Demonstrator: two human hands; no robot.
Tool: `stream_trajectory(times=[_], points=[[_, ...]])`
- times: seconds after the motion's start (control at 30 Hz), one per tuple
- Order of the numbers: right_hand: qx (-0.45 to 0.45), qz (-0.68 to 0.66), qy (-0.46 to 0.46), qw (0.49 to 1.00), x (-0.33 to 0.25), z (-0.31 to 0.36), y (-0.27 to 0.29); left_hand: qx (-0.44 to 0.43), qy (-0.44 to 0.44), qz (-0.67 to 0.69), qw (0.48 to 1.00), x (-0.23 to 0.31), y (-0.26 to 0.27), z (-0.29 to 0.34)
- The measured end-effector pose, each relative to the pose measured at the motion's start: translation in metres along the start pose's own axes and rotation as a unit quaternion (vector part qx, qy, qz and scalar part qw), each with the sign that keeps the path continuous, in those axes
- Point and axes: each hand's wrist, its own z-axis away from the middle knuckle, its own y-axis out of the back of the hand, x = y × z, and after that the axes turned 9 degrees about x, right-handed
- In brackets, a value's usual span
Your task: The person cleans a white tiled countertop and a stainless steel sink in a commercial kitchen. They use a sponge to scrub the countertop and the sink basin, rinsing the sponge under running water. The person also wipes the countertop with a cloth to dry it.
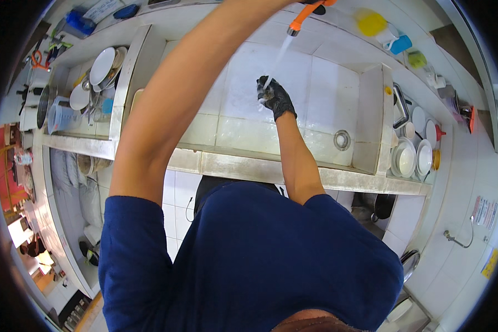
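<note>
My left arm reaches up across the sink to the top edge of the view. There my black-gloved left hand (318, 9), mostly cut off, is closed on an orange faucet spout (297, 23) with a metal tip. A stream of water runs down from it over the sink (332, 83). My right hand (279, 101), also in a black glove, is under the stream. Its fingers are closed around a small greyish, foamy clump, perhaps a scouring pad (267, 93). The fingers partly hide it, so its exact kind is unclear.
White tiles line the sink, with a round drain (342, 140) at the right. Stacked plates (103, 69) and a clear measuring jug (65, 117) fill the left compartment. White bowls (405, 157) fill the right one. A yellow object (371, 23) and a blue cup (401, 44) stand on the back ledge.
</note>
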Motion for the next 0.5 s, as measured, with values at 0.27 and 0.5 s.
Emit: stream_trajectory(times=[0.27,0.5], points=[[0.184,-0.017,0.001,0.983,0.021,0.023,-0.061,-0.021,0.143,0.195,0.97,-0.031,-0.009,0.002],[-0.013,-0.176,-0.137,0.975,-0.026,-0.006,0.016,-0.047,0.324,0.421,0.846,-0.036,-0.019,-0.024]])
